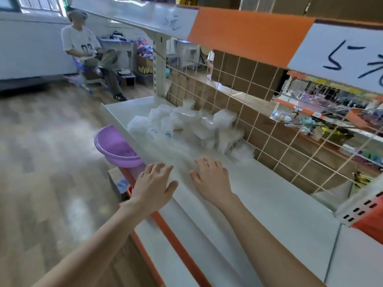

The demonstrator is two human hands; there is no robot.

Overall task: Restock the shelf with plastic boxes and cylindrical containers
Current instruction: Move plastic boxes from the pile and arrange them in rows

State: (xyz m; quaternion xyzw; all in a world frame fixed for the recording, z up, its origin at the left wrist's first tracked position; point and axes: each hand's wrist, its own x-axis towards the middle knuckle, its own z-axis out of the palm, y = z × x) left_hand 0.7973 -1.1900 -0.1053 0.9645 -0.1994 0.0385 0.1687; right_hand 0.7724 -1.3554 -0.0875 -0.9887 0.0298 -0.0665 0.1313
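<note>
Several clear plastic boxes [186, 125] lie piled on the far part of the white shelf [269, 204], against the wire grid back. A clear cylindrical container [189, 104] stands at the back of the pile. My left hand [152, 186] hovers over the shelf's front edge with fingers spread, holding nothing. My right hand [211, 179] is over the bare shelf surface, palm down, fingers relaxed, also holding nothing. Both hands are well short of the pile. The view is blurred by motion.
A purple plastic basin [116, 146] sticks out below the shelf's front edge on the left. An upper shelf with an orange strip and paper price signs [248, 32] overhangs. A seated person [87, 50] is across the wooden floor at the far left.
</note>
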